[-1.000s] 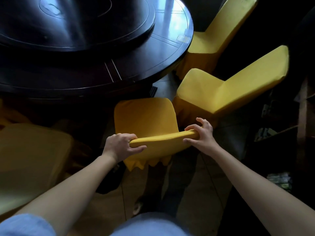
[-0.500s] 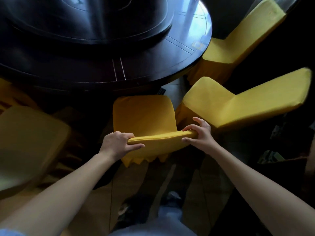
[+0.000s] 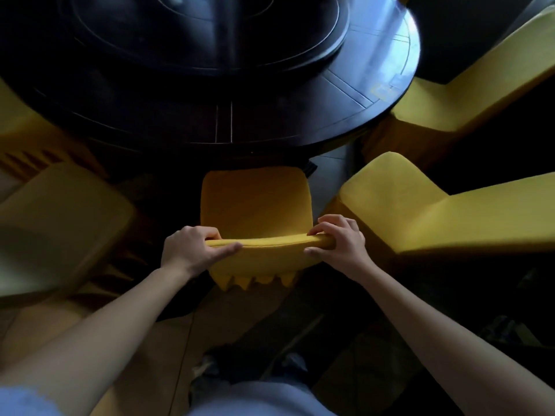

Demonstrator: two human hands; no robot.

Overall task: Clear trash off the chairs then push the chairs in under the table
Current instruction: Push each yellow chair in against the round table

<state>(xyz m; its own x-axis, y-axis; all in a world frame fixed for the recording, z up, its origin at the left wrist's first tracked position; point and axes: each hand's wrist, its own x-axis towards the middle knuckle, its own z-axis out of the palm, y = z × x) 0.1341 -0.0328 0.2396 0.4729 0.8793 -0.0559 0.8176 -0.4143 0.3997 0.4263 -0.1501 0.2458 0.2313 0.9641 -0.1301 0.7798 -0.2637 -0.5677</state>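
Chair [image 3: 255, 205] in a yellow fabric cover sits at the center of the view, seen from above and behind, its seat pointing toward twelve o'clock. The front edge of the seat lies just at the rim of a large round dark table [image 3: 270, 124], whose glossy top fills the upper half of the view from ten o'clock to one o'clock. Both bare hands grip the padded top of the chair's backrest. The left hand [image 3: 189, 250] wraps the left end, fingers curled over the far side and thumb lying flat along the near side. The right hand [image 3: 339, 241] wraps the right end in the same way, fingers bent over the top and thumb pressed underneath. Both forearms reach in from the bottom corners, at seven and five o'clock.

Another yellow covered chair [image 3: 435, 217] stands just beside the held one at three o'clock, angled, its seat near the table's edge. A third [image 3: 450, 100] stands at two o'clock, partly tucked under the table. A paler seat [image 3: 60, 220], blurred, lies at nine o'clock. Brown floor [image 3: 168, 340] shows at six o'clock.
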